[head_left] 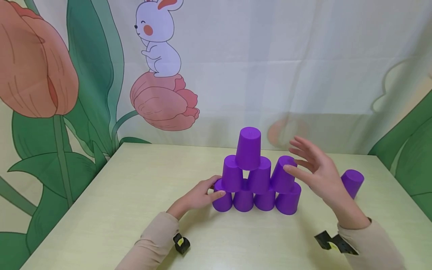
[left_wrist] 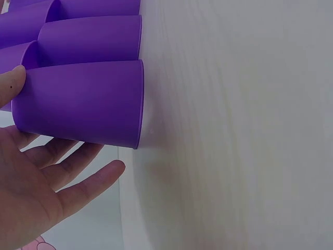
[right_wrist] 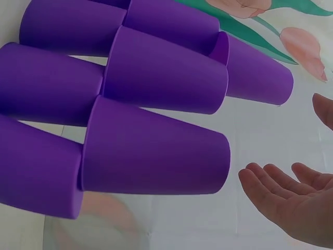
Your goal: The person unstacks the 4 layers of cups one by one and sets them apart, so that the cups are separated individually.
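Note:
Purple cups stand upside down in a stepped stack on the table. Several form the bottom row, three the middle row, and a single top cup bridges the left and centre middle cups. My left hand holds the bottom row's leftmost cup, thumb on the near side and fingers along the far side, partly hidden. Beside the right middle-row cup hovers my right hand, fingers spread and gently bent; the right wrist view shows a gap between it and that cup.
One more purple cup stands upside down on the table, behind my right wrist. A curtain printed with a rabbit and tulips hangs along the table's back edge. Black straps with trackers sit at both sleeves.

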Demonstrator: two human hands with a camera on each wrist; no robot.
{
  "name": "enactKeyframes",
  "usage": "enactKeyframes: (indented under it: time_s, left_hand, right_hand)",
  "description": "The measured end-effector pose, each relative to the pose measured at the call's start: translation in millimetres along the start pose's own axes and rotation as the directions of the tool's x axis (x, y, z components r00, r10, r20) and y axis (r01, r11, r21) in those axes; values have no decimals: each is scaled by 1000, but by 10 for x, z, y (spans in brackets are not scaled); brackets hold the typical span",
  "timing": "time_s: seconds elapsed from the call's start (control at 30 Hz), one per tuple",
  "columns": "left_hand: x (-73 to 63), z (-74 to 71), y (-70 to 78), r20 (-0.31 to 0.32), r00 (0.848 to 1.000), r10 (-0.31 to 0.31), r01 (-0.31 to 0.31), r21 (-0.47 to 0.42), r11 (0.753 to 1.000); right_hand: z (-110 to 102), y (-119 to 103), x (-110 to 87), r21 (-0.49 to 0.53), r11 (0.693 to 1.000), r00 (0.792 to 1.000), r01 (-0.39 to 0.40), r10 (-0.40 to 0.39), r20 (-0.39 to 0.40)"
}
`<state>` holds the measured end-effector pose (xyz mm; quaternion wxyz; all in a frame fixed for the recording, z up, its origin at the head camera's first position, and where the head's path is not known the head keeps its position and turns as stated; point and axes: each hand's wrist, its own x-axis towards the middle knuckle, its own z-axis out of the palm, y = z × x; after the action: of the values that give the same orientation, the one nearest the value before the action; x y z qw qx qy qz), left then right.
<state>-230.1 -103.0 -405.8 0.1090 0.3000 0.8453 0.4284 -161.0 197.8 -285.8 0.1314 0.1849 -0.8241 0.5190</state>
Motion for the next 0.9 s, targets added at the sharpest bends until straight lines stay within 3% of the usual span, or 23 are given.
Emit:
enactKeyframes:
  time_s: [0.3,0.9]
  left_hand:
    - [-17,-6,4,2,1000,-12,12,1,1000]
    - [-7,-8,5,2,1000,1,-1,-6,1000]
  right_hand:
    - [115,-35,135,91,996,1000,9,-12,27]
    - [390,21,444,125,992,995,22,-34,95]
